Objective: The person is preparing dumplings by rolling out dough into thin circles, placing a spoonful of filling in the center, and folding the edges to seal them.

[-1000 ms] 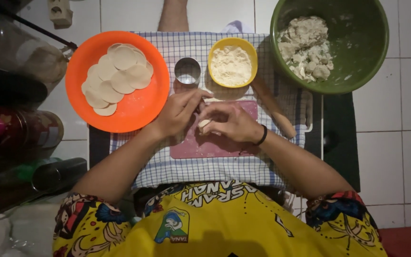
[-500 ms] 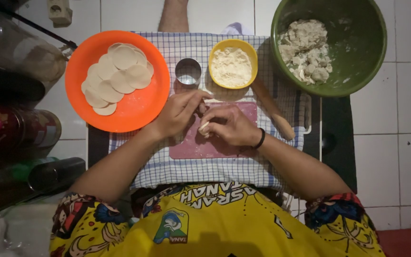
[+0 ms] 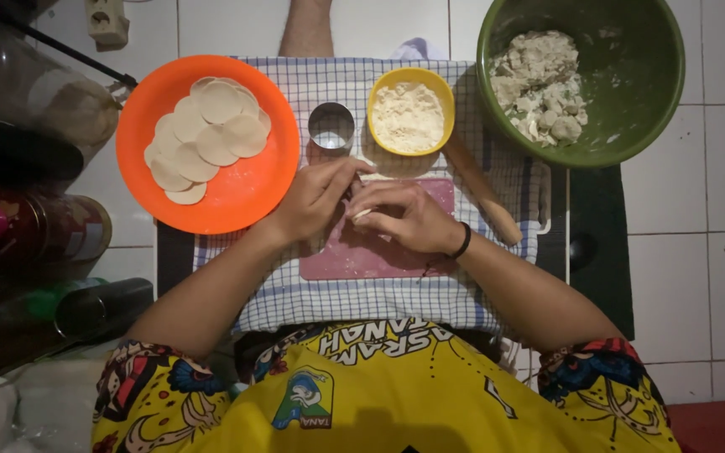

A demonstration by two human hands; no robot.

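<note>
At far left, dark jars and bottles lie blurred. Next comes an orange plate stacked with pale dough rounds. A round metal cutter and a yellow bowl of flour sit on the checked cloth. Over the pink mat, the left hand and right hand pinch 1 small dough piece between closed fingertips. A wooden rolling pin lies beside them, with a green bowl of filling at right.

white tiled floor, checked cloth, orange plate, green bowl on it
</note>
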